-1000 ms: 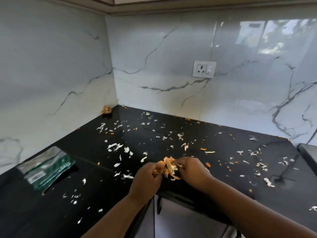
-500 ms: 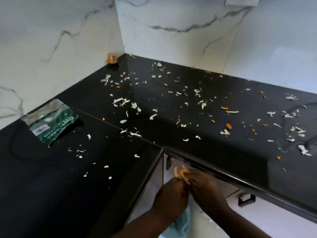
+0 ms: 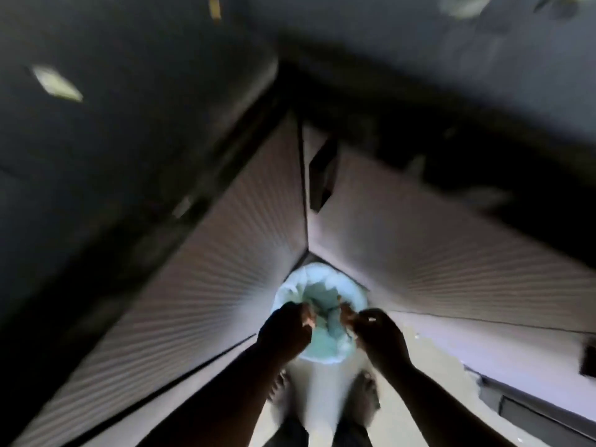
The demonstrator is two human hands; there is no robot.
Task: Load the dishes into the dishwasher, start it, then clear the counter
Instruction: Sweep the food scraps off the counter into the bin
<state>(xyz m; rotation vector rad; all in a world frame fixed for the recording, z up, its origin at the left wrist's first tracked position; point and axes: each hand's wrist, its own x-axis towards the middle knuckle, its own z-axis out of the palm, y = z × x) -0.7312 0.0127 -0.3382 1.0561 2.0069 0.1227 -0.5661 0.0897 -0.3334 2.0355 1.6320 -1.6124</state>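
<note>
Both hands have dropped from the counter edge to above the bin (image 3: pixel 350 295) since half a second ago. From the head camera I see my left hand (image 3: pixel 283 329) at 7 o'clock and right hand (image 3: pixel 380 337) at 5 o'clock. Fingers curl; I cannot tell whether they grip peels. Black counter (image 3: pixel 129 108) sits at 11 o'clock.

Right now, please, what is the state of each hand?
Left hand: over the bin, fingers curled, contents cannot be told.
Right hand: over the bin, curled too, cannot be told.
</note>
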